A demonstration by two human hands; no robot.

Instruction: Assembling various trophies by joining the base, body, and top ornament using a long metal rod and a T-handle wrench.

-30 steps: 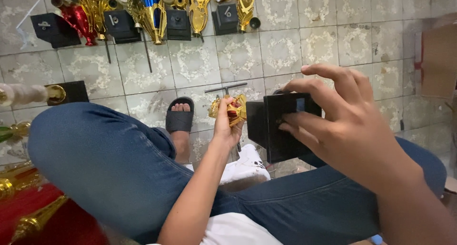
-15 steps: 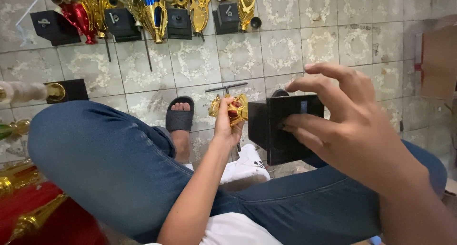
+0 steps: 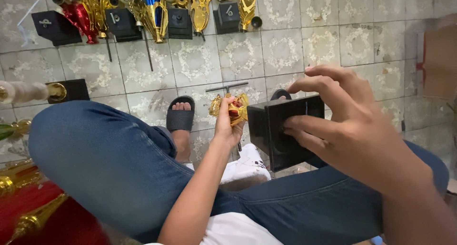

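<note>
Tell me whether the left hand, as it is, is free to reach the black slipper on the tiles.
Probably not: the left hand is closed on a gold and red trophy piece. The black slipper lies close, nothing between, but the hand is occupied.

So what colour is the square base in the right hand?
Black, the square base in the right hand, seen in the head view.

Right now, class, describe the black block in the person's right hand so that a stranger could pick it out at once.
Start at the blue-jeaned knees over the tiled floor. Above the right thigh, the right hand grips a black square base by its edges. Unlike the similar black bases lying along the far row of trophy parts, this one is lifted, beside the gold piece in the left hand.
</note>
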